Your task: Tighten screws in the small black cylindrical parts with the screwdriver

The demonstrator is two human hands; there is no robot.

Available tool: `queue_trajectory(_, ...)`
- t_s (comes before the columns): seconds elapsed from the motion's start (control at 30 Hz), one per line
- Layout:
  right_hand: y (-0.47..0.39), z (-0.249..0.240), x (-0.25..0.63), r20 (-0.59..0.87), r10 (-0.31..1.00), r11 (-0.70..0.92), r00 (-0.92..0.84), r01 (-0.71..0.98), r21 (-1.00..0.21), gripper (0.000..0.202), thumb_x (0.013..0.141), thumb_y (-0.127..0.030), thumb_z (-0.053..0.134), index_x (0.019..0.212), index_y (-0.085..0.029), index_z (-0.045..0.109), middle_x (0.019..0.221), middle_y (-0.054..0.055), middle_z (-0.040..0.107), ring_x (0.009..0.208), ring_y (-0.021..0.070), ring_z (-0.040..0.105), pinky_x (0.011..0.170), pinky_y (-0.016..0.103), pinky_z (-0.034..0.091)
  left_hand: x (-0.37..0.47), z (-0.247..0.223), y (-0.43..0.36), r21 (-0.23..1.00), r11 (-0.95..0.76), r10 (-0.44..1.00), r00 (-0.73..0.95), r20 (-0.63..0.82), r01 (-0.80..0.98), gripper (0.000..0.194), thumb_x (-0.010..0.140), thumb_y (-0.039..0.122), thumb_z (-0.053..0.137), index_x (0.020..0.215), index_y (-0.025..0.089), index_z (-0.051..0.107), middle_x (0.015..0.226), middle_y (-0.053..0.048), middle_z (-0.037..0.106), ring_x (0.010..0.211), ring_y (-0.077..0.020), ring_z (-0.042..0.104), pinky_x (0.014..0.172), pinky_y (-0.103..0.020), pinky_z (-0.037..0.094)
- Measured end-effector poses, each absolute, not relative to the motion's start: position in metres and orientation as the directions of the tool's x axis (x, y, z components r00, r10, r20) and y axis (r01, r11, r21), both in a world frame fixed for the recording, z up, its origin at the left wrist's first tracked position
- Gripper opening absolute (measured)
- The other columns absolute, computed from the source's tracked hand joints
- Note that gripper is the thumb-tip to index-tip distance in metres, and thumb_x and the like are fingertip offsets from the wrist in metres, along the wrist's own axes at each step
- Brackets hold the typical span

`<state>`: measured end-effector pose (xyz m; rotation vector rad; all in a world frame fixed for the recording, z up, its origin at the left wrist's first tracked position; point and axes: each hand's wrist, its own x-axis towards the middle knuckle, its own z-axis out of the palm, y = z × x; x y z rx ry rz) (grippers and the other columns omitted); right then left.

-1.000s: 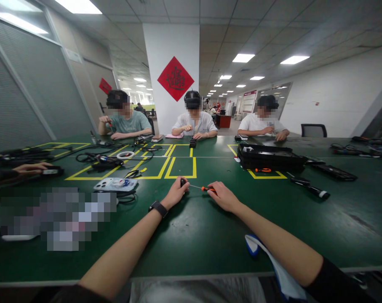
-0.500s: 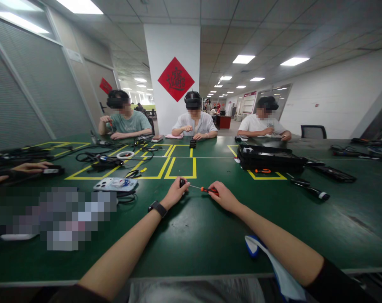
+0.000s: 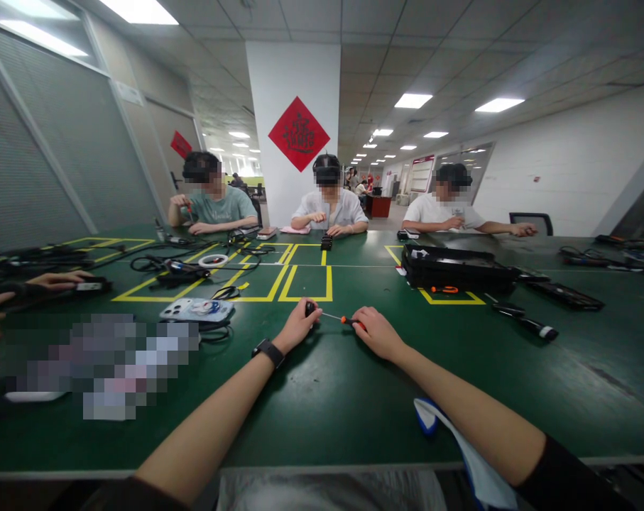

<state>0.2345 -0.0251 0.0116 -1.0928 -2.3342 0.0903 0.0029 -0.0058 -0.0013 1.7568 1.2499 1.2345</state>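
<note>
My left hand [image 3: 299, 325] is closed around a small black part [image 3: 310, 308], mostly hidden by the fingers. A dark watch band [image 3: 268, 351] circles that wrist. In my right hand [image 3: 375, 332] is a screwdriver [image 3: 345, 320] with an orange and black handle. Its thin metal shaft lies nearly level and points left, with the tip at the black part; whether it sits in a screw cannot be made out. Both hands are low over the green table [image 3: 332, 397], near its middle.
A stack of black trays [image 3: 454, 268] stands right of centre, an orange-handled tool [image 3: 444, 289] before it. A black tool [image 3: 527, 323] lies farther right. Left are a phone [image 3: 197, 309], cables [image 3: 165, 266] and a co-worker's hand [image 3: 66, 279]. Three people sit opposite.
My hands keep the same hold, with the screwdriver still at the black part. The person at the far right has stretched an arm out to the right. The view has shifted slightly.
</note>
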Motion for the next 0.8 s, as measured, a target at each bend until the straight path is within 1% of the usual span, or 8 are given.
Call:
queue_trajectory(0.13,-0.0269,0.013,0.2346,0.472,0.709,0.69,-0.524,0.655,-0.309,0.017,0.084,-0.028,0.047,0.093,-0.017,0.057,0.094,0.007,0.054,0.09,0.0181,0.046,0.081,0.033,0.038,0.0035,-0.0003,-0.0058,0.898,-0.305,0.952,0.086,0.293,0.319,0.031,0.073,0.045,0.051,0.089,0.018,0.047,0.074,0.001,0.054,0.064,-0.0122,0.056,0.056,-0.024,0.042)
queue_trajectory(0.23,-0.0276,0.0136,0.2349,0.477,0.712,0.689,-0.515,0.642,-0.335,0.022,0.08,-0.029,0.053,0.099,-0.018,0.056,0.095,0.007,0.053,0.092,0.0189,0.046,0.082,0.034,0.037,0.004,0.0,-0.006,0.898,-0.301,0.953,0.077,0.292,0.321,0.031,0.072,0.044,0.051,0.089,0.018,0.047,0.073,0.001,0.054,0.063,-0.0121,0.055,0.056,-0.024,0.042)
queue_trajectory(0.33,-0.0264,0.0123,0.2354,0.473,0.728,0.672,-0.497,0.656,-0.344,0.021,0.082,-0.029,0.05,0.099,-0.018,0.057,0.095,0.007,0.053,0.091,0.0183,0.046,0.082,0.033,0.036,0.0039,-0.0005,-0.0062,0.89,-0.309,0.951,0.081,0.3,0.335,0.03,0.073,0.044,0.051,0.089,0.018,0.047,0.072,0.001,0.053,0.062,-0.0119,0.055,0.056,-0.024,0.042)
queue_trajectory(0.43,-0.0243,0.0103,0.2365,0.468,0.737,0.66,-0.487,0.668,-0.344,0.018,0.085,-0.026,0.043,0.09,-0.017,0.058,0.091,0.006,0.053,0.088,0.0171,0.046,0.08,0.032,0.037,0.0032,-0.0016,-0.0061,0.875,-0.339,0.941,0.099,0.325,0.345,0.03,0.074,0.044,0.05,0.089,0.019,0.048,0.071,0.002,0.053,0.063,-0.0119,0.055,0.058,-0.025,0.042)
queue_trajectory(0.53,-0.0237,0.0093,0.2375,0.479,0.73,0.667,-0.488,0.664,-0.339,0.014,0.082,-0.027,0.049,0.089,-0.017,0.056,0.09,0.005,0.053,0.087,0.017,0.045,0.078,0.031,0.037,0.0029,-0.0023,-0.0059,0.875,-0.338,0.941,0.105,0.322,0.348,0.03,0.075,0.045,0.048,0.09,0.019,0.047,0.071,0.002,0.053,0.062,-0.012,0.055,0.057,-0.025,0.041)
queue_trajectory(0.63,-0.0251,0.01,0.2375,0.483,0.723,0.675,-0.495,0.653,-0.342,0.017,0.077,-0.028,0.057,0.091,-0.017,0.053,0.091,0.005,0.053,0.086,0.0171,0.045,0.077,0.031,0.037,0.0033,-0.0022,-0.0056,0.88,-0.33,0.944,0.1,0.315,0.342,0.03,0.075,0.045,0.049,0.09,0.019,0.047,0.072,0.002,0.053,0.062,-0.0119,0.055,0.056,-0.024,0.041)
queue_trajectory(0.73,-0.0266,0.0114,0.2366,0.48,0.726,0.674,-0.492,0.646,-0.357,0.022,0.075,-0.028,0.059,0.094,-0.018,0.052,0.092,0.005,0.053,0.086,0.0173,0.046,0.077,0.031,0.037,0.004,-0.0015,-0.0055,0.881,-0.326,0.945,0.088,0.315,0.343,0.029,0.074,0.043,0.05,0.089,0.019,0.048,0.073,0.001,0.054,0.062,-0.0116,0.055,0.057,-0.024,0.041)
queue_trajectory(0.8,-0.0268,0.0118,0.236,0.481,0.736,0.663,-0.476,0.651,-0.37,0.023,0.076,-0.029,0.057,0.097,-0.018,0.052,0.092,0.005,0.053,0.086,0.0173,0.046,0.077,0.031,0.037,0.0042,-0.0012,-0.0055,0.884,-0.315,0.948,0.076,0.309,0.346,0.029,0.074,0.043,0.051,0.089,0.019,0.048,0.073,0.001,0.054,0.062,-0.0116,0.055,0.057,-0.024,0.041)
